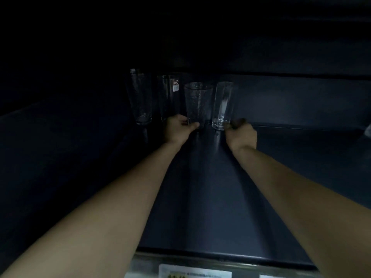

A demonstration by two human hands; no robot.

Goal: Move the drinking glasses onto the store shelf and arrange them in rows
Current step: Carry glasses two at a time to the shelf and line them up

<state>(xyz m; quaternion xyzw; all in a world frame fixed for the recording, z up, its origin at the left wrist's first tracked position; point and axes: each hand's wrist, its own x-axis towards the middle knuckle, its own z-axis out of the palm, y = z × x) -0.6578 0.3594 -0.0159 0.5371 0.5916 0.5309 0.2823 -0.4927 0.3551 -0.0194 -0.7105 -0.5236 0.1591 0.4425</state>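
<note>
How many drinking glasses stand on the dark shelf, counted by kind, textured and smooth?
Textured glasses: 2 (far-left glass; centre glass, held by the left hand).
Smooth glasses: 2 (labelled glass; right glass, held by the right hand).
Total: 4.
The pale thing at the right edge is too unclear to count.

on the shelf [200,197], well back, a row runs from the left: leftmost glass [140,97], second glass [168,97], third glass [197,105], rightmost glass [222,105]. the left hand [177,130] holds the third's base, the right hand [241,135] the rightmost's. a label [194,272] sits on the front edge.
</note>
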